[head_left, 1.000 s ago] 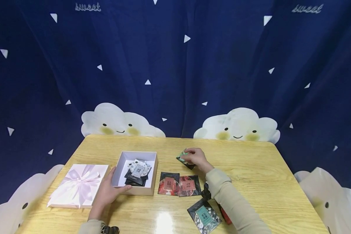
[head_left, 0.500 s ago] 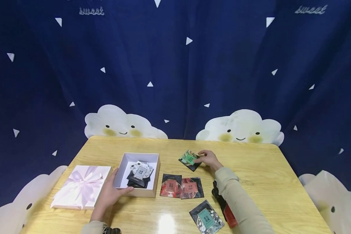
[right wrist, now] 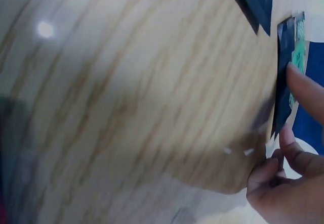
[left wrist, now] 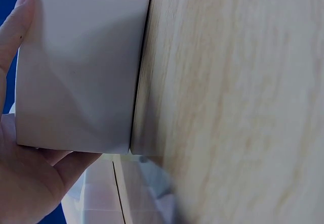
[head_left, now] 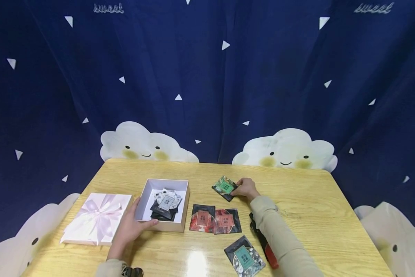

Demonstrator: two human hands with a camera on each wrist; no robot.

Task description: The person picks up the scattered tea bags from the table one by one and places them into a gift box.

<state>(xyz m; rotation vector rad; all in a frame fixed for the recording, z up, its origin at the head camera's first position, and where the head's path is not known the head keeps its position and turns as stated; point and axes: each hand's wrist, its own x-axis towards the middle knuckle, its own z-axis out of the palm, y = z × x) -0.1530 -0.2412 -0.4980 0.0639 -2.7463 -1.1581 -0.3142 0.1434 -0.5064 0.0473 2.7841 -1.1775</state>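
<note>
In the head view, a white open box [head_left: 186,206] holds several flat sachets [head_left: 165,202], the top one with a pale floral print. My left hand [head_left: 131,225] grips the box at its near left corner, thumb along the front wall, as the left wrist view also shows with the box's side [left wrist: 86,72]. At the back centre lies a black sachet with a green label [head_left: 225,187]. My right hand [head_left: 246,188] pinches its right edge; in the right wrist view the thumb rests on the sachet [right wrist: 286,82] and a finger meets its lower edge.
Two red-labelled sachets [head_left: 202,218] lie overlapping right of the box. A teal-labelled sachet [head_left: 244,257] lies nearer the front. A red and black item [head_left: 271,256] is partly hidden by the right forearm. The box lid with a ribbon bow [head_left: 96,217] lies at left.
My right hand has drawn back to the right from over the green-labelled sachet to its right edge, uncovering the label. The left hand stays on the box. The head view has shifted slightly.
</note>
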